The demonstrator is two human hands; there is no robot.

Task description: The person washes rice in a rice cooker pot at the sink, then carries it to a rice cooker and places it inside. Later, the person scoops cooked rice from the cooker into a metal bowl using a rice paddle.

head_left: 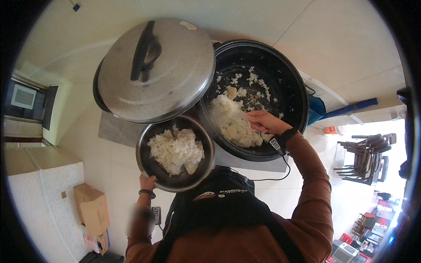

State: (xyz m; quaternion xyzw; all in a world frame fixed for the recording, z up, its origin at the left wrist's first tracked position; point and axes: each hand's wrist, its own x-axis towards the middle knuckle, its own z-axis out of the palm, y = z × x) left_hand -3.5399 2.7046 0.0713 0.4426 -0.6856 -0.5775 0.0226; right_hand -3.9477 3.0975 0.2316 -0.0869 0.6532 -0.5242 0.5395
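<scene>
My left hand (148,182) grips the rim of a steel bowl (144,164), which holds a heap of white cooked rice (176,150). Inside a large black pot (293,74), at the right, my right hand (264,121) is closed on what looks like a pale rice paddle (244,115). Most of the paddle is hidden by the fingers and blends into the rice. A mound of rice (239,129) fills the pot's near left part, and loose grains cling to its dark bottom. The bowl stands against the pot's near left side.
A big metal lid (175,65) with a black handle covers another pot left of the open one. Both rest on a grey surface (115,131) along a tiled wall. A cardboard box (92,206) stands at lower left. Stacked chairs (366,158) are at the far right.
</scene>
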